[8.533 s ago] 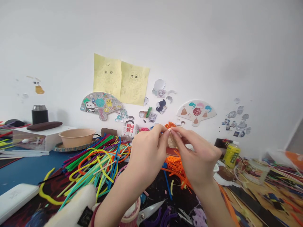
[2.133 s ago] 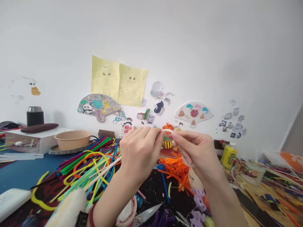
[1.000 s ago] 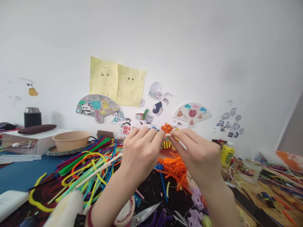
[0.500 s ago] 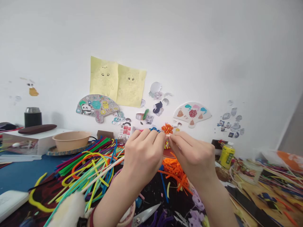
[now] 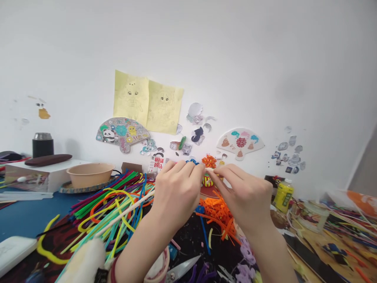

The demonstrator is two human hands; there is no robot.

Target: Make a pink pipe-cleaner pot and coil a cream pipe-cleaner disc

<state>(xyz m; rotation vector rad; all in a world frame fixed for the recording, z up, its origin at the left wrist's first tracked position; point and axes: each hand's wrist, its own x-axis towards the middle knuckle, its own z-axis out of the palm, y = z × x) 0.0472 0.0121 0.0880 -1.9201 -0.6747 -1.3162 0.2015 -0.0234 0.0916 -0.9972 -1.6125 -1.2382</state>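
My left hand (image 5: 178, 188) is closed, its fingers curled with the knuckles toward me. Beside it, my right hand (image 5: 246, 192) pinches with thumb and forefinger. A short white strip (image 5: 209, 169) bridges the two sets of fingertips; most of it is hidden, so its exact kind is unclear. Just behind the fingertips stand an orange flower-like piece (image 5: 209, 161) and a yellow-and-red striped pot (image 5: 207, 181). Below and between my wrists lies a pile of cut orange pipe cleaners (image 5: 219, 210).
Long coloured pipe cleaners (image 5: 118, 220) heap up at left, near a beige bowl (image 5: 90, 175). Scissors (image 5: 184, 269) lie low in front, beside purple pieces (image 5: 246, 257). At right are a yellow bottle (image 5: 283, 195), a jar (image 5: 313, 216) and a dark phone-like slab (image 5: 309, 253).
My right hand has moved slightly right, away from the left, so more of the white strip and the striped pot shows. The whole view has shifted a little.
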